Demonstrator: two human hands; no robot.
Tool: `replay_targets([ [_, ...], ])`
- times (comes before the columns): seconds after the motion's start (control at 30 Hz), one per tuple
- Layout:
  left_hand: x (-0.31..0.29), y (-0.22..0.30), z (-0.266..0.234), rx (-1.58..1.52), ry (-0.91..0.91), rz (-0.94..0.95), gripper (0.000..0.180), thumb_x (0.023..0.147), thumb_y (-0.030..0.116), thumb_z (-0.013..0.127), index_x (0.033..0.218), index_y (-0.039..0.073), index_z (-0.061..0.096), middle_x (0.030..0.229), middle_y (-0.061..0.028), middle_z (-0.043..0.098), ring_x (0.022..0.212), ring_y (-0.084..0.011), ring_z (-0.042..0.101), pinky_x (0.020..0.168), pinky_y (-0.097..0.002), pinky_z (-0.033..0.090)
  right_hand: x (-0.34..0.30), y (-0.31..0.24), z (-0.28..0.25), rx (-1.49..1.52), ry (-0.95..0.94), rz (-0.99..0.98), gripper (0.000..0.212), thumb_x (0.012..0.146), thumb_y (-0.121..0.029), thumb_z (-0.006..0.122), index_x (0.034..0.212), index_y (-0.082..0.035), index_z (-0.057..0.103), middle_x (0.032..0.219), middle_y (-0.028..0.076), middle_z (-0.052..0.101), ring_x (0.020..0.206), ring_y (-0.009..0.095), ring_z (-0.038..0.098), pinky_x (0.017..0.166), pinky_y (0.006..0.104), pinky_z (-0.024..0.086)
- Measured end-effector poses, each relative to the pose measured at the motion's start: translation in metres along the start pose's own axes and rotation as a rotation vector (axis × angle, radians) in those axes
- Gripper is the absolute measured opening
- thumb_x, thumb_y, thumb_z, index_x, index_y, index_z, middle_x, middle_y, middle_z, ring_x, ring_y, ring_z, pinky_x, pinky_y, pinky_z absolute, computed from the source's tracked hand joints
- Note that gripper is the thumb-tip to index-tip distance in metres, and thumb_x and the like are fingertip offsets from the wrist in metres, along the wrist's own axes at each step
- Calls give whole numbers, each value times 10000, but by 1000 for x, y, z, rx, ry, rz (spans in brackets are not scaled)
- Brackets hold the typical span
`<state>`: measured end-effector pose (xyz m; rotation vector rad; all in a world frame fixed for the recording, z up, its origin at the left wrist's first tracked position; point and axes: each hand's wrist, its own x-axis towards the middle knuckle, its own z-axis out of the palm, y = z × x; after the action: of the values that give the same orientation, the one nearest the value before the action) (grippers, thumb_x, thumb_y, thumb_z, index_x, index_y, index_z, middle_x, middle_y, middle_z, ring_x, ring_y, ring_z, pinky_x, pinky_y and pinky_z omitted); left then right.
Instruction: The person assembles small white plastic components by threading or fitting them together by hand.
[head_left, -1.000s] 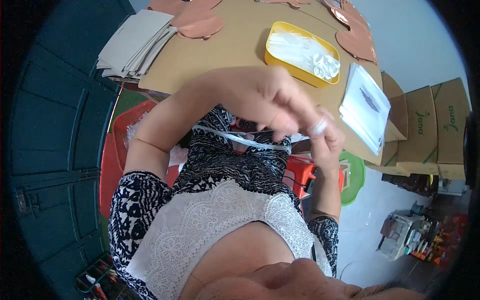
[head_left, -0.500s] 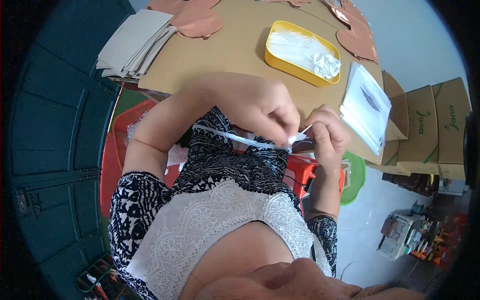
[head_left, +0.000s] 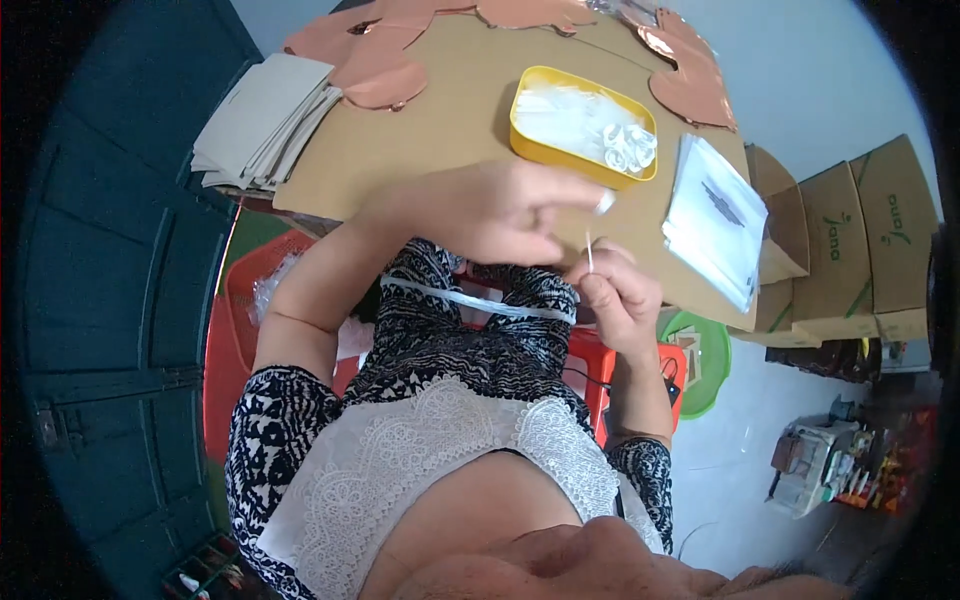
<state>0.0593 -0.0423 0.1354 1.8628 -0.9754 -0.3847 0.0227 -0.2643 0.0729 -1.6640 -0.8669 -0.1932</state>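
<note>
My left hand [head_left: 490, 215] is stretched across the near edge of the table, slightly blurred. Its index finger points right with a small white piece [head_left: 604, 202] at the tip; whether that is tape or a cover, I cannot tell. The thumb is apart from the finger, with nothing visible between them. Just to the right, my right hand [head_left: 622, 295] pinches a thin white stick [head_left: 590, 255] that points upward. Beyond both hands a yellow tray [head_left: 575, 170] holds clear plastic strips [head_left: 565, 112] and white curled pieces [head_left: 628, 147].
A pale flat strip [head_left: 470, 300] crosses my lap. Grey-white sheets [head_left: 262, 115] are stacked at the table's left, printed white sheets [head_left: 715, 225] at its right. Pink foil shapes [head_left: 385, 85] lie at the back. Cardboard boxes [head_left: 835, 240] and a green basin [head_left: 708, 365] stand right.
My left hand has come away from the right hand, its index finger now stretched toward the tray. My right hand has shifted slightly left and down, and the stick now points more upright.
</note>
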Motion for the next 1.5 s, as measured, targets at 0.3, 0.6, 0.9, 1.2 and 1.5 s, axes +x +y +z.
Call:
replay_targets([
  [0.3,0,-3,0,-225,9,-17,217,812,53,603,1015,26,675,790,-26,658,600,-27,525,520,-190,389,0,-3,-3,-47,-33,92,91,866,-21,535,859,17,617,763,86,570,706,184,552,650,284,436],
  [0.6,-3,0,6,-289,-16,5,428,775,-10,583,1203,6,572,788,-31,632,599,-23,509,534,-161,387,-1,9,3,-131,67,46,122,881,-74,542,840,11,621,711,36,541,618,120,507,560,243,398],
  [0.9,0,-14,17,-149,-70,88,473,816,-11,576,1284,2,507,777,-16,600,655,-85,538,576,-210,413,-9,15,4,-69,71,161,75,871,-28,564,859,13,626,783,94,623,715,208,607,647,300,468],
  [1.2,-6,-38,46,-169,20,64,375,844,0,530,1219,-16,532,767,-32,604,682,-58,544,578,-217,426,-10,25,3,-152,201,57,126,919,-60,527,865,23,605,708,30,554,590,82,478,527,230,389],
  [1.5,-2,-53,81,-46,450,256,429,843,-28,529,1270,-27,497,801,-81,625,728,-153,584,671,-271,483,-18,26,22,73,169,264,154,939,-76,517,949,17,639,686,0,580,589,51,495,514,199,392],
])
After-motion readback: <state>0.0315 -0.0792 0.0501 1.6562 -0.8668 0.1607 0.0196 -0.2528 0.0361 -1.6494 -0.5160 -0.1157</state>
